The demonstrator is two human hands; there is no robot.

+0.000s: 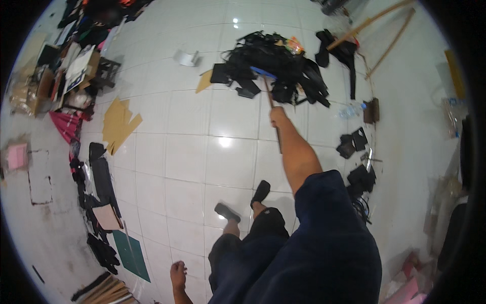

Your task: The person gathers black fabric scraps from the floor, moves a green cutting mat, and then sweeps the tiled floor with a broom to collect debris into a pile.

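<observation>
I stand on a white tiled floor (192, 152) and look down at my dark shorts and sandals. My right hand (277, 116) reaches forward, shut on the wooden handle of a broom (269, 91). Its blue head (263, 72) presses against a pile of black scraps and straps (273, 66). My left hand (177, 274) hangs low beside my leg near the bottom edge, fingers loosely curled, holding nothing.
Cardboard pieces (119, 124) lie at the left. Black scraps, a green sheet (132, 255) and a pink cloth (66, 125) line the left wall. Boxes and clutter (76, 63) sit far left. Wooden sticks (374, 23) and more black scraps (354, 144) lie along the right.
</observation>
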